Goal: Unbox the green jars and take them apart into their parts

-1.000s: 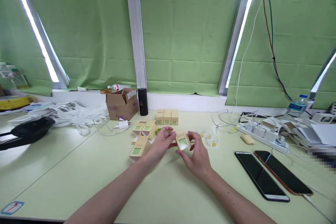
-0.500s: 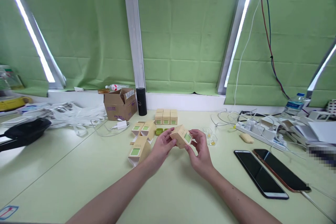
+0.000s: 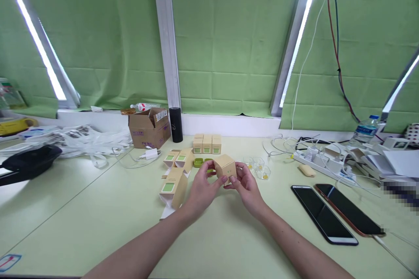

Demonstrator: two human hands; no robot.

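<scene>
A small tan cardboard box [image 3: 225, 168] is held up between both hands, just above the table. My left hand [image 3: 206, 185] grips its left side, thumb on the front face. My right hand [image 3: 247, 187] holds the right side, with its thumb near the lower front. Left of my hands lie an open tan box [image 3: 174, 188] with a green square on it and two similar open boxes [image 3: 184, 159]. Behind the held box sits a green container [image 3: 198, 162], partly hidden. Several clear cups [image 3: 262, 172] with yellow bits stand to the right.
Three closed tan boxes [image 3: 207, 144] stand in a row near the wall. A brown carton [image 3: 149, 128] and a black cylinder [image 3: 176, 125] are at the back left. Two phones [image 3: 324, 214] lie at the right, before a power strip [image 3: 322, 166] with tangled cables.
Both hands have turned the box, so the green square that faced right no longer shows and a plain face with small marks is toward me.
</scene>
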